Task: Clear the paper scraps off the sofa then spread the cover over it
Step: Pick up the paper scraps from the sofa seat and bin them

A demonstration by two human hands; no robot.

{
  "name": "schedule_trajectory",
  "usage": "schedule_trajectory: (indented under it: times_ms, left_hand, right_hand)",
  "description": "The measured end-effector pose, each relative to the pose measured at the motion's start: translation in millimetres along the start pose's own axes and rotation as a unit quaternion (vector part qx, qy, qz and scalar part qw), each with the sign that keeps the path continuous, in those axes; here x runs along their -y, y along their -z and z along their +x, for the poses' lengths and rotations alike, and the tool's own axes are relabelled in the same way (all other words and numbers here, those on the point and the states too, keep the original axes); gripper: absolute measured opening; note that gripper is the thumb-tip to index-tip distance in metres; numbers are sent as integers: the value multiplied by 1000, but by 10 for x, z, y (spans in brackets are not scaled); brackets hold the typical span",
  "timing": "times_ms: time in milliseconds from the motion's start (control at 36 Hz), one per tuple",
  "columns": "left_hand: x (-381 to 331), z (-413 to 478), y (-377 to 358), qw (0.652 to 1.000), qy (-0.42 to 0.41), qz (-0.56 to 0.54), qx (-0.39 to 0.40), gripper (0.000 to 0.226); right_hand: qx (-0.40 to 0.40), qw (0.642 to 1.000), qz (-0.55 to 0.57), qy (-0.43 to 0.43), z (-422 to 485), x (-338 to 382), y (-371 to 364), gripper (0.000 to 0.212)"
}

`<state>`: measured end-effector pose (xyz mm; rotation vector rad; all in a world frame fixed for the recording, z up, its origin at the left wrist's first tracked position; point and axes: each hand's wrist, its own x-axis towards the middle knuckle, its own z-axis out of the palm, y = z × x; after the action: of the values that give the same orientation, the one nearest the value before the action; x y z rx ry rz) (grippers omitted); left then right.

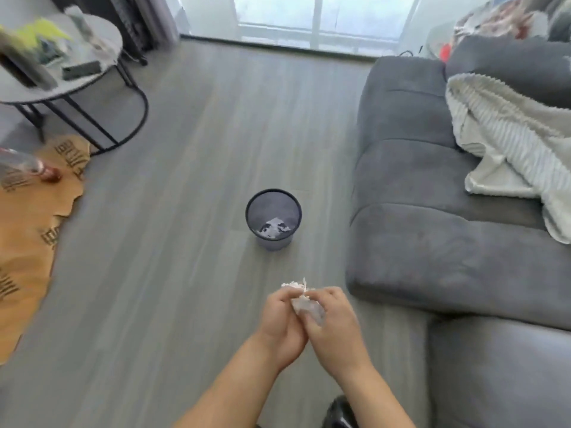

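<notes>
Paper scraps [304,299] sit bunched between the left hand [282,319] and right hand [335,327], both curled around them, above open floor [185,242] near the mesh bin [273,218], beside the sofa [432,242] edge.

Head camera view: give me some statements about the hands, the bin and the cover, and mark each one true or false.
1. The left hand and right hand together hold paper scraps. True.
2. The bin is empty. False: white scraps lie at its bottom.
3. The cover is spread flat over the sofa. False: it lies bunched up on the seat.
4. The bin stands on the floor, apart from the sofa. True.
</notes>
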<state>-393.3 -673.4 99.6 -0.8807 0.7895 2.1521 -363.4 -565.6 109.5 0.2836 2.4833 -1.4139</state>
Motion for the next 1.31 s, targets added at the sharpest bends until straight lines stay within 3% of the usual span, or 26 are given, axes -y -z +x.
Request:
schedule_trajectory:
  times_ms: [139, 417, 583, 667, 778, 833, 889, 1111, 1306]
  left_hand:
    - [-543, 478, 180, 996, -51, 20, -64, 28]
    - [-1773, 2367, 490, 966, -72, 35, -244, 12]
    - [-2107, 3520, 933, 923, -58, 62, -375, 8]
    - [-2136, 3886, 1145, 928, -30, 37, -369, 16]
    - [-2140, 4077, 1358, 920, -1, -3, -392, 41]
    - [-2133, 4069, 1438, 920, 15, -15, -392, 46]
    - [-2117, 3984, 1474, 924, 29, -24, -380, 48]
    - [-2043, 3450, 1205, 935, 46, 2, -351, 28]
    - [-1794, 2784, 563, 942, 33, 171, -287, 23]
  right_hand:
    - [23, 999, -23, -37, 966, 164, -243, 18]
    - [73, 974, 102, -188, 3400, -313, -828, 14]
    - [-24, 945, 94, -314, 4477, -996, -1315, 13]
    - [-5, 936, 90, -339, 4845, -1302, -1561, 9]
    - [48, 882, 219, -414, 5084, -1451, -1793, 32]
    - [61, 848, 279, -447, 5099, -1443, -1833, 28]
    - [60, 837, 291, -460, 5046, -1415, -1825, 20]
    - [65, 827, 322, -456, 4517, -1229, -1306, 23]
    - [-16, 880, 295, -372, 3642, -845, -183, 10]
